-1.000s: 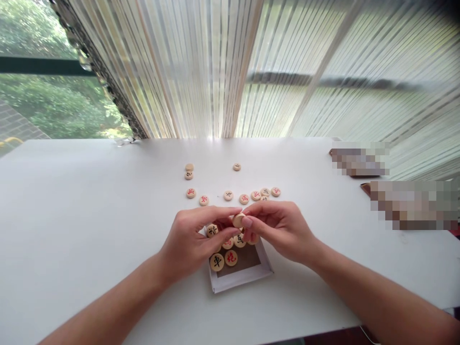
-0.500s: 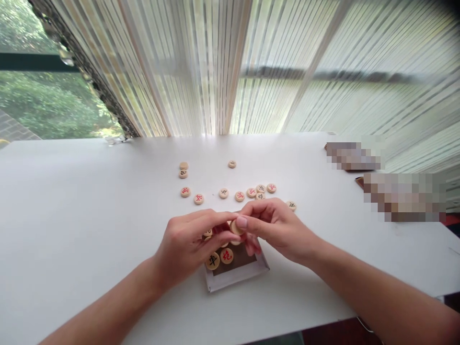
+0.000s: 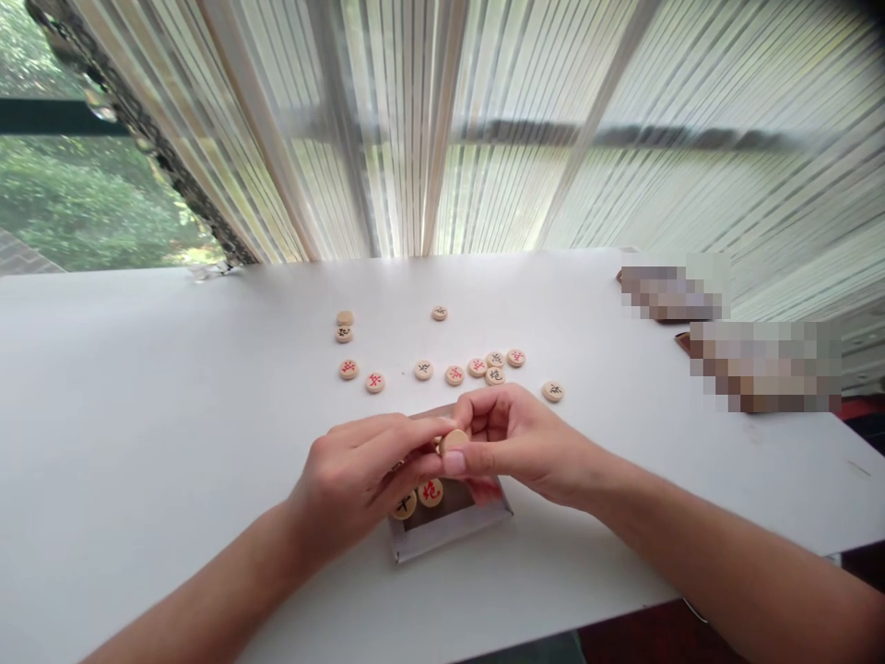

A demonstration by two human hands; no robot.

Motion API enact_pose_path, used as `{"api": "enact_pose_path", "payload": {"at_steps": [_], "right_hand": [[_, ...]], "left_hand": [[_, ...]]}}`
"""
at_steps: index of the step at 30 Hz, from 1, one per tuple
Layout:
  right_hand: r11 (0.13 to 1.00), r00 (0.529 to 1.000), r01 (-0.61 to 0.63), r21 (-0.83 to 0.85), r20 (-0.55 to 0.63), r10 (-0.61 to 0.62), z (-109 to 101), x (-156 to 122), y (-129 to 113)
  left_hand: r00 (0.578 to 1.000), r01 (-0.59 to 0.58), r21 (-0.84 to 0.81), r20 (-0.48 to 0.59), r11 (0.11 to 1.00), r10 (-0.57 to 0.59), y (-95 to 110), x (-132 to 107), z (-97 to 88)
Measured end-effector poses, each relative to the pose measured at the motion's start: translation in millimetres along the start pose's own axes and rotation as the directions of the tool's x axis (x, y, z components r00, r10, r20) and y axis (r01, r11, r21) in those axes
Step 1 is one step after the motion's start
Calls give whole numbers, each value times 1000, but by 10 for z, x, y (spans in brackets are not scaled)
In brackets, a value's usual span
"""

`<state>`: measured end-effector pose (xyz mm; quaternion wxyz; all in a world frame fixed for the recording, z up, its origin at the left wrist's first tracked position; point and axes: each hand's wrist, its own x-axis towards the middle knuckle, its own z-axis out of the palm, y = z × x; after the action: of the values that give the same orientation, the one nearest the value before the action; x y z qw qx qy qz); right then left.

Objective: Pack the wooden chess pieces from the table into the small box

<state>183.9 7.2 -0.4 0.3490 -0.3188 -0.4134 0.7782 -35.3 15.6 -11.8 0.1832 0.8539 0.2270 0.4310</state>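
Note:
My left hand and my right hand meet over a shallow white box near the table's front edge. Both pinch one round wooden chess piece between thumb and fingertips, just above the box. Inside the box lie several wooden pieces with red or black characters; one red-marked piece and one black-marked piece show below my left fingers. The rest of the box's contents are hidden by my hands.
Several loose chess pieces lie scattered on the white table beyond the box, among them a row and a pair at the left. Blurred brown objects sit at the right. Striped curtains hang behind.
Both hands have come down and slightly toward me with the pinched piece, closer to the box. A loose piece at the right of the row is now uncovered.

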Motion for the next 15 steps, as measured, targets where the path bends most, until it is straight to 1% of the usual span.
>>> {"api": "enact_pose_path", "payload": {"at_steps": [4,10,15], "right_hand": [[999,1000,29,-30,-4,-29,4,-7,-3],[996,996,83,-32,25,-83,-16,-19,-3],[995,994,98,-31,47,-96,-35,-25,-9]], "left_hand": [[1000,-21,-16,13,1000,21,45,36,-2],[999,-37,-83,-32,996,35,68,80,28],[1000,6,-70,-29,998,-8,34,59,9]]}}
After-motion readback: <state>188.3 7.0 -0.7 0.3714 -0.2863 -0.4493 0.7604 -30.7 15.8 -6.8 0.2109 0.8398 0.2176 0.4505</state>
